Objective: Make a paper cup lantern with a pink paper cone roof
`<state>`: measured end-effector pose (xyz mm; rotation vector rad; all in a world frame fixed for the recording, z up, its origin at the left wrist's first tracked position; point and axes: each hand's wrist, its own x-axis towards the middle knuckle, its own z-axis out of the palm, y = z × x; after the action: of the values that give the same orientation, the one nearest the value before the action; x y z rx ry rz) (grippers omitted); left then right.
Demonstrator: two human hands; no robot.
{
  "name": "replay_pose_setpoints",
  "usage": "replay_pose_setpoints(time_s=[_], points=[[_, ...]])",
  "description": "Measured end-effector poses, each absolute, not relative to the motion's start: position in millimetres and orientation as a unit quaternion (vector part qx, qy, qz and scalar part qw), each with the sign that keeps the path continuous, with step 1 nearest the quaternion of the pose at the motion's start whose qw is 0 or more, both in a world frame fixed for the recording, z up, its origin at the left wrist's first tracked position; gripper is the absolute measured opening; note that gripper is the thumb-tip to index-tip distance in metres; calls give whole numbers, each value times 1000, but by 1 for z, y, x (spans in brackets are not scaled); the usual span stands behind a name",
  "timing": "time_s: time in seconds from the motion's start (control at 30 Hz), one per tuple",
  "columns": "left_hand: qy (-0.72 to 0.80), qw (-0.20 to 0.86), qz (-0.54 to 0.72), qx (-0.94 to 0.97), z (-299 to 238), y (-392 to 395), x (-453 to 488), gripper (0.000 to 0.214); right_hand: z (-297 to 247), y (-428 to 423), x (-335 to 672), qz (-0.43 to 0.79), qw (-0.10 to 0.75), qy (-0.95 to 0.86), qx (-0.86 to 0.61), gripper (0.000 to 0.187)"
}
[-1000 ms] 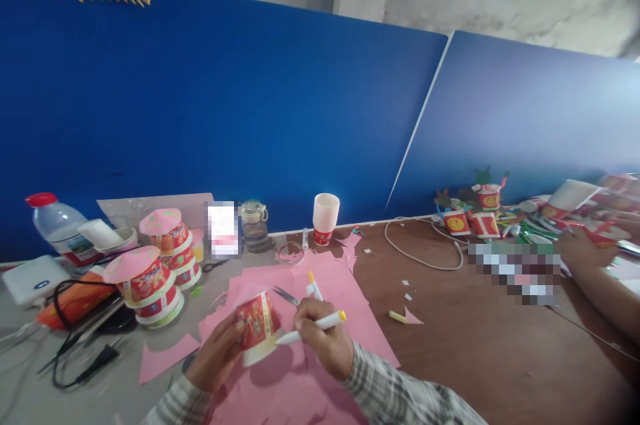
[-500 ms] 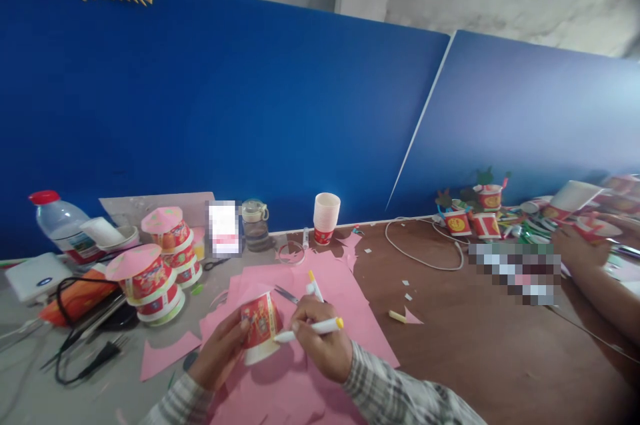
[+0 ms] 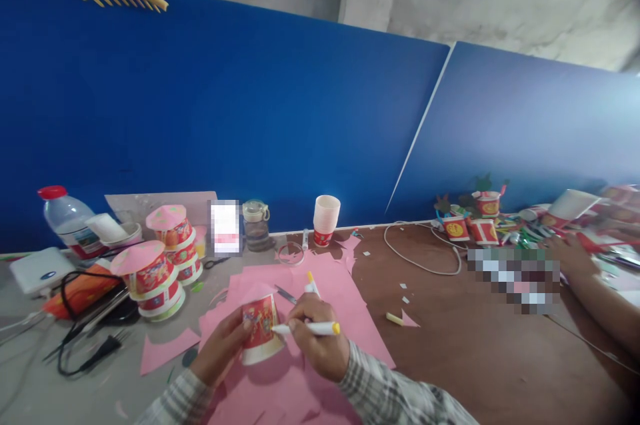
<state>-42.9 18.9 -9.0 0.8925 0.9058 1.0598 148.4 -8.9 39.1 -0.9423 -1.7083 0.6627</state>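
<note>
Now, left hand (image 3: 221,347) grips red cup (image 3: 261,330) at left side; right hand (image 3: 319,349) pinches marker (image 3: 323,328).

The left hand (image 3: 220,345) holds a red paper cup (image 3: 260,324), wide end down. The right hand (image 3: 324,346) has a white pen (image 3: 317,328), its tip at the cup's side. Pink paper (image 3: 345,298) lies below, on the desk (image 3: 450,352). Behind stands a cup stack (image 3: 327,217).
</note>
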Motion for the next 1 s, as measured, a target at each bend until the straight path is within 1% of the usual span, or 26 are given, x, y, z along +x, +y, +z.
replay_pose_setpoints(time_s=[0.07,0.2,0.3,0.43,0.57,0.67,0.8,0.93,1.0], points=[[403,675,467,404,-10,19,-43,50,40,-10,148,278,512,-713,-391,19],[401,669,457,428,-11,19,-44,49,41,-12,147,265,513,-715,-394,14],[400,665,462,430,-11,19,-44,47,41,-13,146,267,507,-722,-388,17],[398,665,466,428,-10,19,-43,47,42,-12,146,261,510,-719,-394,14],[387,671,461,433,-11,19,-44,46,45,-12,147,266,497,-730,-387,19],[397,665,462,431,-13,19,-44,48,46,-13,147,259,500,-731,-385,14],[389,672,461,429,-14,19,-44,46,46,-13,147,270,480,-743,-382,18],[394,665,463,433,-15,21,-44,45,44,-13,147,266,478,-743,-385,15],[401,660,463,435,-16,21,-44,45,42,-13,147,271,466,-753,-377,17]])
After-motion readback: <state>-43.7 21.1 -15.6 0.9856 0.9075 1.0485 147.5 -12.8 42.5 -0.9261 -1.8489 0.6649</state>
